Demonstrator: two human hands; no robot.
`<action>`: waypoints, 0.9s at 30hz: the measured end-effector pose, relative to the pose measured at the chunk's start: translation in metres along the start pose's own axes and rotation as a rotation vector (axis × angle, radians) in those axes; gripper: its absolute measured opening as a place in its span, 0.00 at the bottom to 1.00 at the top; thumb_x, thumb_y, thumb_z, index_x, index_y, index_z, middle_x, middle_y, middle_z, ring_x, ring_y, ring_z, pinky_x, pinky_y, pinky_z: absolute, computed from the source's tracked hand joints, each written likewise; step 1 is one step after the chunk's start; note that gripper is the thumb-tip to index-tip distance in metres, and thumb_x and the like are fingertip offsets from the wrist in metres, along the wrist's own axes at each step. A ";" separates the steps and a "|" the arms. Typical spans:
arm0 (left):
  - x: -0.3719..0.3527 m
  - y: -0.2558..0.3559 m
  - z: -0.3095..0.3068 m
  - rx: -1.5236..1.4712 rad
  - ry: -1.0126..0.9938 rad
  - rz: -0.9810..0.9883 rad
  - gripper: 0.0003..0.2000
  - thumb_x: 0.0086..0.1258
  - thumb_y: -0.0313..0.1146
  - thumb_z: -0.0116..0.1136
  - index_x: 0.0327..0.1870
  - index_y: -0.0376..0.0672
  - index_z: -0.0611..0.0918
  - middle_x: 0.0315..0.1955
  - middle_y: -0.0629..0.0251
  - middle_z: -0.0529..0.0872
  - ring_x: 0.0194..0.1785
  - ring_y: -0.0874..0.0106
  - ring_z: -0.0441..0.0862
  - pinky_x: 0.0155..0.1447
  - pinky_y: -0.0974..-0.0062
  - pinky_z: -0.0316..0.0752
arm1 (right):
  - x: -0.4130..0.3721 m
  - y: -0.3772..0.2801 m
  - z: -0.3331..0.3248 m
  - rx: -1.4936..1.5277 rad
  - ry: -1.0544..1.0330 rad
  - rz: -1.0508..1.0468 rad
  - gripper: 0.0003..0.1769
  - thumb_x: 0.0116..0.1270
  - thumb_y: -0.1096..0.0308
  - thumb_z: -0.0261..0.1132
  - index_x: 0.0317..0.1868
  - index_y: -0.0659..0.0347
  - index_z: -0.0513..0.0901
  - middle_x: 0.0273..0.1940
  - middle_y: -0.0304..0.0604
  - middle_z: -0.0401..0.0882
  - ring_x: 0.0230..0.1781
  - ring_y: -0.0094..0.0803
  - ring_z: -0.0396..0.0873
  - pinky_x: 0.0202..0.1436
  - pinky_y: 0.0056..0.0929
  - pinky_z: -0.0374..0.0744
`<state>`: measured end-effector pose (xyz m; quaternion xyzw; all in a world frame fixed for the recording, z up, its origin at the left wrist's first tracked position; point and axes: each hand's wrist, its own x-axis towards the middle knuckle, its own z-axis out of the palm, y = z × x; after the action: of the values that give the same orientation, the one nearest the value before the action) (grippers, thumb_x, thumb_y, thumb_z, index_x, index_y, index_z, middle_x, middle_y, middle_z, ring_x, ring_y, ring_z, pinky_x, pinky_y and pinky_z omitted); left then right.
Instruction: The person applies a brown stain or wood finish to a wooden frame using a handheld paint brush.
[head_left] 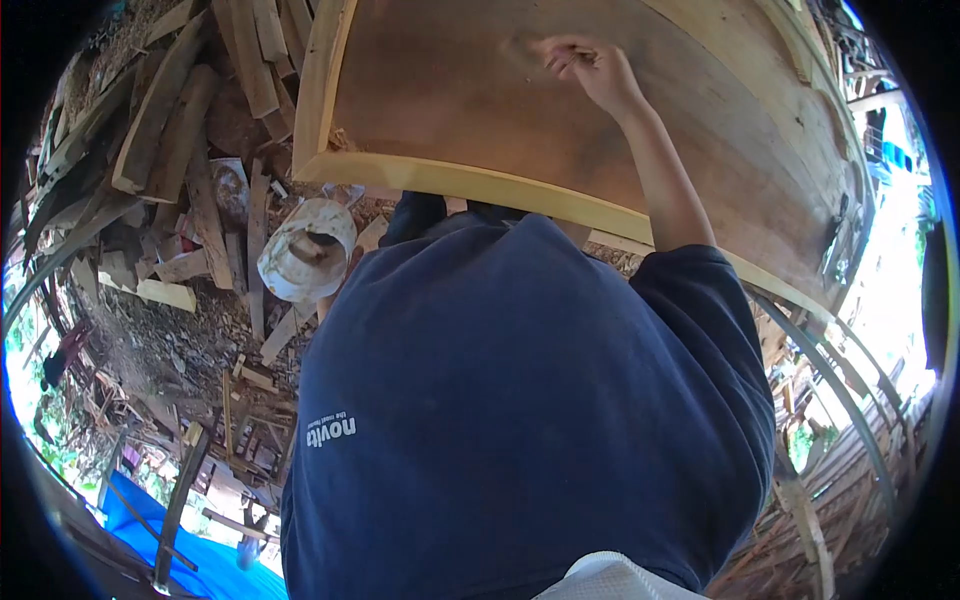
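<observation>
My right hand [588, 68] is over a broad brown wooden panel [450, 110] with a paler wood edge [470, 184]. Its fingers are curled together near the surface. A small blurred shape shows just beyond the fingertips, and I cannot make out what it is. Low on my left side is a white, stained container [308, 250] with an open top and pale brown stuff smeared inside. Part of my left hand [325, 303] shows at the container's edge, gripping it; most of that hand is hidden behind it and my dark blue shirt [530, 400].
Offcuts and boards [170, 140] lie heaped to the left of the panel. Wood scraps and shavings cover the ground [180, 350]. A blue tarp [190, 545] is at the lower left. Curved strips [840, 370] stand at the right. Some shavings [340, 140] sit in the panel's corner.
</observation>
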<state>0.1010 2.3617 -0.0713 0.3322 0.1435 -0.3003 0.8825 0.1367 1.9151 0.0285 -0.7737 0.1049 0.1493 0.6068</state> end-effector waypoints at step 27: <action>-0.092 0.037 -0.066 0.116 0.152 -0.061 0.30 0.68 0.57 0.53 0.64 0.44 0.74 0.61 0.56 0.77 0.61 0.61 0.77 0.63 0.62 0.75 | -0.062 -0.005 0.087 -0.160 0.398 0.166 0.14 0.76 0.65 0.55 0.35 0.67 0.76 0.36 0.47 0.86 0.25 0.26 0.83 0.25 0.23 0.80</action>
<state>0.0492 2.4678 -0.0599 0.4000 0.2023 -0.3090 0.8388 0.0720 1.9998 0.0363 -0.8222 0.2736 0.0507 0.4965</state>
